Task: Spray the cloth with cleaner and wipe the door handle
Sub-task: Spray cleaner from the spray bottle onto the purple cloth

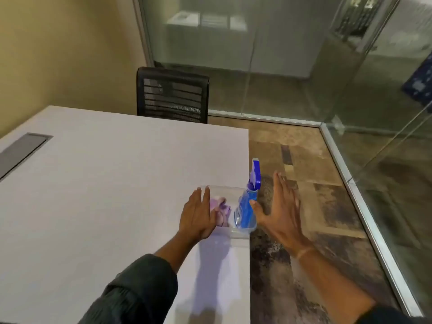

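Observation:
A clear plastic tub [233, 233] sits at the right edge of the white table [105, 183]. Inside it stands a blue spray bottle [246, 209] with a blue trigger head, and a crumpled lilac cloth [221, 208] lies to its left. My left hand [198, 216] hovers flat with fingers apart over the tub's left side, partly covering the cloth. My right hand [280, 206] is open just right of the bottle, beyond the table edge, thumb close to the bottle. Neither hand holds anything. No door handle is in sight.
A black mesh chair [173, 94] stands at the table's far end. Glass partition walls [268, 54] with metal floor rails [364, 206] run behind and to the right. Patterned carpet [304, 160] lies right of the table. A grey cable hatch [21, 150] is set in the tabletop.

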{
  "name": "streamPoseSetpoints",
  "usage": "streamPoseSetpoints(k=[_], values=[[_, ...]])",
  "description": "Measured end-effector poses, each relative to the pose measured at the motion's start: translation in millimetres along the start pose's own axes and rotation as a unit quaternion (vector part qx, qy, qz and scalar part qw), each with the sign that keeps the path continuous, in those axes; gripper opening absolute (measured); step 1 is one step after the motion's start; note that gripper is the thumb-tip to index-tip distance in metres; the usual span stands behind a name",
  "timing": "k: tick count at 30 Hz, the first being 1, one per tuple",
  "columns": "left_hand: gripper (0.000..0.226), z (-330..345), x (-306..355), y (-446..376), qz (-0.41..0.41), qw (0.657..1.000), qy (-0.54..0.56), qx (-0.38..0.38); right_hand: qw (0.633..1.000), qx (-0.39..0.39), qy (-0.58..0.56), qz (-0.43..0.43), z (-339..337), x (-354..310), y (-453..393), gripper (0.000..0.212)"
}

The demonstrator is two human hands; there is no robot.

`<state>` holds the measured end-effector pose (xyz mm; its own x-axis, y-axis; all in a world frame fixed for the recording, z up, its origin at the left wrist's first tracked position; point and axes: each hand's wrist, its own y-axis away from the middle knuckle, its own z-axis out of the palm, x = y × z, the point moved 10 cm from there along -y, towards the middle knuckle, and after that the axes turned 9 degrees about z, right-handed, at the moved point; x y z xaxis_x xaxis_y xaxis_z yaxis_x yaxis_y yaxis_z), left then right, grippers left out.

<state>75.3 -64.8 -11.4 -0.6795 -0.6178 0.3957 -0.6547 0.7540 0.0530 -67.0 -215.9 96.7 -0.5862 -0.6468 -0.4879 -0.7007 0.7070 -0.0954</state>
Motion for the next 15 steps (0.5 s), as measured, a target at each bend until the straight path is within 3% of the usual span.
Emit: streamPoseSetpoints(k=[12,15], values=[[0.058,56,-12,-65,-0.034,0.995,0.003,-0.096,0.998,-0.015,-0.061,0.018,33,14,-31,0.090],[0.061,69,-27,-71,-0.104,0.989,0.035,-0.102,0.997,-0.029,-0.066,0.023,42,18,-36,0.091]])
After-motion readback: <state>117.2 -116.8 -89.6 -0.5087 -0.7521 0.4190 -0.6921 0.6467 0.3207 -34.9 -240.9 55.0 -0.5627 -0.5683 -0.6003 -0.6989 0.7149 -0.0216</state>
